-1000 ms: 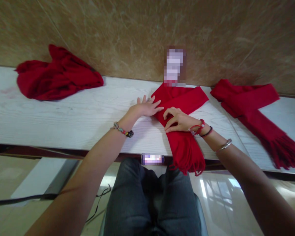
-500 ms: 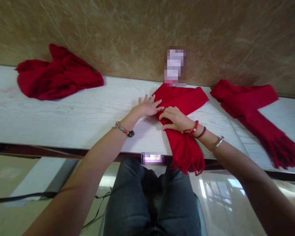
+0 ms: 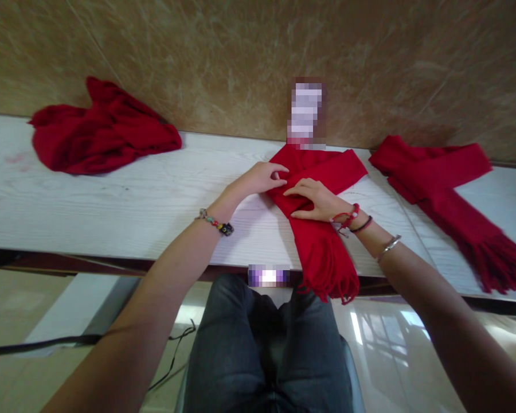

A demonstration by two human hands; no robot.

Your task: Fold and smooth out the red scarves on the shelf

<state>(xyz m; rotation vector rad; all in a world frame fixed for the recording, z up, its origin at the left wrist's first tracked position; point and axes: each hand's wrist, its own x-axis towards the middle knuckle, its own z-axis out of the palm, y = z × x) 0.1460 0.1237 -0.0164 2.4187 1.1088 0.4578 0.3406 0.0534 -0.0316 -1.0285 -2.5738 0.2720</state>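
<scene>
In front of me a red scarf [image 3: 320, 244] lies with its parts crossed on the white wood-grain tabletop. Its fringed end hangs over the front edge, and another end points to the upper right. At the scarf's left edge is my left hand [image 3: 266, 176], fingers bent, with a gap between thumb and forefinger. My right hand [image 3: 316, 201] rests over the crossing, its thumb and fingers spread apart on the cloth. Neither hand grips the fabric.
A bunched red cloth [image 3: 103, 135] lies at the left against the marbled wall [image 3: 223, 69]. Another crossed red scarf [image 3: 447, 195] with a fringe lies at the right. A blurred card [image 3: 306, 112] stands behind the middle scarf. The white table [image 3: 155, 212] runs across the view.
My left hand has drawn its spread fingers in and turned toward the scarf. My right hand has shifted slightly right and up, its thumb further from the fingers.
</scene>
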